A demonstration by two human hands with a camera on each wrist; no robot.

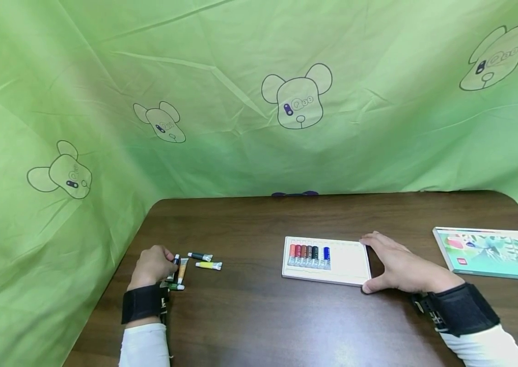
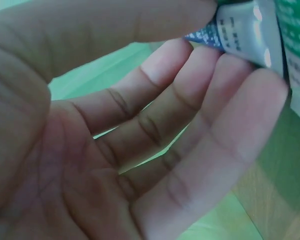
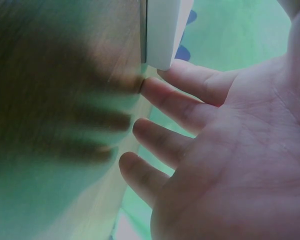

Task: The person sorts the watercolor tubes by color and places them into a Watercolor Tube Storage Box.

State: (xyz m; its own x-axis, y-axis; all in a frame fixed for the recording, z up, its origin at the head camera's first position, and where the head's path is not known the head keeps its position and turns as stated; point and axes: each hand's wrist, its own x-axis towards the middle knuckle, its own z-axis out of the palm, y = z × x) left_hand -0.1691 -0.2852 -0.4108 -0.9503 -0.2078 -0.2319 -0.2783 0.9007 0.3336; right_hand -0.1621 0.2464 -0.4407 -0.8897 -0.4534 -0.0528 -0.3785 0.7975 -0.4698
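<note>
My left hand [image 1: 148,267] is at the table's left side, pinching a small dark blue paint tube [image 2: 206,36] between thumb and fingertips. Close around it lie an orange paint tube [image 1: 182,271], a green one [image 1: 175,287], a dark one [image 1: 200,256] and a yellow one [image 1: 209,265]. The white tray [image 1: 349,261] holds several paint tubes in a row in its left half, from orange-red to blue. My right hand [image 1: 396,265] spans the tray's right end, thumb at the near corner and fingertips at the far one. In the right wrist view its fingers look fairly straight.
A flat turquoise box [image 1: 497,255] with a printed floral lid lies to the right of my right hand. The brown wooden table [image 1: 240,321] ends at a green curtain [image 1: 222,153] behind and to the left.
</note>
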